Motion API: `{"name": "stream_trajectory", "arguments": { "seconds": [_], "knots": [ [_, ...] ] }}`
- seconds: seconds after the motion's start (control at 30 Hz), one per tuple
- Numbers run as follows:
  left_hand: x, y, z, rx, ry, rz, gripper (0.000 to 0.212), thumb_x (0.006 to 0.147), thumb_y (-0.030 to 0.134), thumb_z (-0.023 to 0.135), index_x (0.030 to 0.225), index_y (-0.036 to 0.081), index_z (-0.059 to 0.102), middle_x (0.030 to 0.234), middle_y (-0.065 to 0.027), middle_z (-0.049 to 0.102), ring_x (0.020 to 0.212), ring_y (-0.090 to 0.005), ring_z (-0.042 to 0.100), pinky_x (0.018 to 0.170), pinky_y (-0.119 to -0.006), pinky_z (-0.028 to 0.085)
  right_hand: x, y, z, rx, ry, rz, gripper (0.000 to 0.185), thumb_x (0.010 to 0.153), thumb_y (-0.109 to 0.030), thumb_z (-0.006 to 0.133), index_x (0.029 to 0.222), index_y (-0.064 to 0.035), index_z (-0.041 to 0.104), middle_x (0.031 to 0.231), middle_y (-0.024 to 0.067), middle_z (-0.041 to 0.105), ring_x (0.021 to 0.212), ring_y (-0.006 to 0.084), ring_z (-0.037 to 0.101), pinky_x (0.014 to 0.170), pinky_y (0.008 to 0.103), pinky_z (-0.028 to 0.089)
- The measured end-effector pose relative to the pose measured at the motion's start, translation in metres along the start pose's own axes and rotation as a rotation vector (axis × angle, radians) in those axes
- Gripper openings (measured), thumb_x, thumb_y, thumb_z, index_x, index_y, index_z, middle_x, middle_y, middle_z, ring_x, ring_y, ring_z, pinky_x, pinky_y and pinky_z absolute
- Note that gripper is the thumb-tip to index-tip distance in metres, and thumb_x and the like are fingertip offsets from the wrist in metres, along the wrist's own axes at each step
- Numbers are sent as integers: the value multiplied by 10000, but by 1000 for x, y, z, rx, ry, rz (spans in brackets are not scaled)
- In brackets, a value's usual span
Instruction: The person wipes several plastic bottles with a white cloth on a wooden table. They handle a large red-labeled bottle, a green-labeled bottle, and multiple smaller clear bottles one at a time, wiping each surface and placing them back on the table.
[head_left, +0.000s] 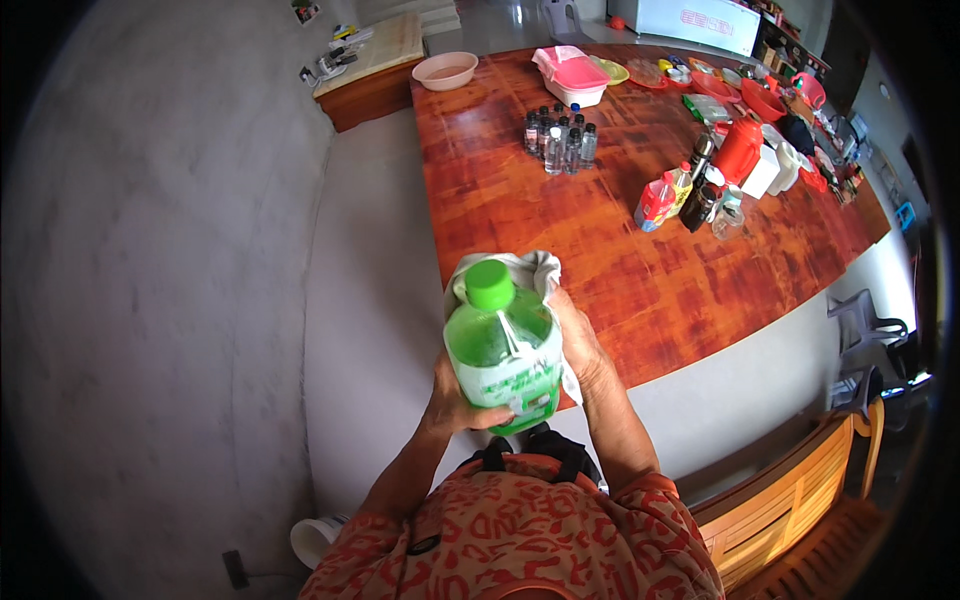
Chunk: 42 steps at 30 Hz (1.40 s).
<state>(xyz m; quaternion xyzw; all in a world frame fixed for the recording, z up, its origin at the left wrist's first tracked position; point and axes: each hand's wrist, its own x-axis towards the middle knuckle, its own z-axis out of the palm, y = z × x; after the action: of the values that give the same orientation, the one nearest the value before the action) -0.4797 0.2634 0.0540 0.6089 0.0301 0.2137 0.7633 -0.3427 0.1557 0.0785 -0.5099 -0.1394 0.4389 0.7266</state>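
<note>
A large green plastic bottle (501, 337) with a bright green screw cap and a printed label is held up in front of my body, near the table's corner. My left hand (465, 401) grips its lower left side, with the thumb across the label. On the right, my right hand (574, 326) presses a pale grey cloth (536, 268) against the bottle. The cloth reaches behind the bottle's shoulder and hangs down its right side. The fingers of both hands are mostly hidden behind the bottle and cloth.
Small black-capped bottles (559, 139) stand on the glossy reddish wooden table (517, 210). Farther right are a red-labelled bottle (655, 202), a red thermos jug (739, 150) and basins. A wooden bench (787, 495) is at lower right, a white bucket (315, 540) at lower left.
</note>
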Motion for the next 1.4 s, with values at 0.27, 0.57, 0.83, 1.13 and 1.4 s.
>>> {"name": "stream_trajectory", "arguments": {
  "seconds": [0.27, 0.57, 0.83, 1.13, 1.4],
  "knots": [
    [53, -21, 2, -220, 100, 11, 742, 555, 222, 771, 1183, -31, 468, 1023, -101, 595, 917, -191, 591, 798, -329, 490, -7, 66, -49, 259, 19, -204, 472, 818, -270, 535, 1199, 4, 490, 1040, 84, 590, 941, 161, 560, 843, 287, 445],
    [93, -14, -21, -138, 103, 86, 752, 649, 214, 713, 1267, -19, 354, 1112, -116, 525, 978, -197, 549, 830, -343, 476, 18, 85, -17, 167, 208, -595, 620, 578, -145, 772, 1127, 0, 524, 1001, 31, 594, 898, 117, 558, 831, 281, 454],
    [105, -17, -114, -262, -45, -161, 803, 696, 373, 757, 1286, 14, 347, 1128, -91, 512, 1011, -191, 524, 816, -330, 478, 53, 100, 70, -251, 505, -690, 808, 626, -263, 786, 1280, 8, 397, 1226, 122, 413, 1137, 213, 431, 939, 346, 384],
    [108, -14, -185, -273, -299, -247, 893, 551, 353, 878, 1247, 10, 436, 1111, -69, 558, 993, -161, 550, 838, -320, 494, 80, 67, 123, -520, 589, -655, 595, 869, -485, 432, 1233, -14, 441, 1152, 218, 467, 1048, 354, 484, 891, 405, 385],
    [111, 4, -187, -184, -559, -242, 1265, 541, 344, 881, 1424, 15, 37, 1287, -97, 396, 1144, -214, 442, 929, -348, 427, 88, 18, 116, -186, 301, -528, 496, 851, -452, 556, 1047, 4, 569, 881, 58, 611, 839, 117, 546, 737, 282, 459]
  ]
}}
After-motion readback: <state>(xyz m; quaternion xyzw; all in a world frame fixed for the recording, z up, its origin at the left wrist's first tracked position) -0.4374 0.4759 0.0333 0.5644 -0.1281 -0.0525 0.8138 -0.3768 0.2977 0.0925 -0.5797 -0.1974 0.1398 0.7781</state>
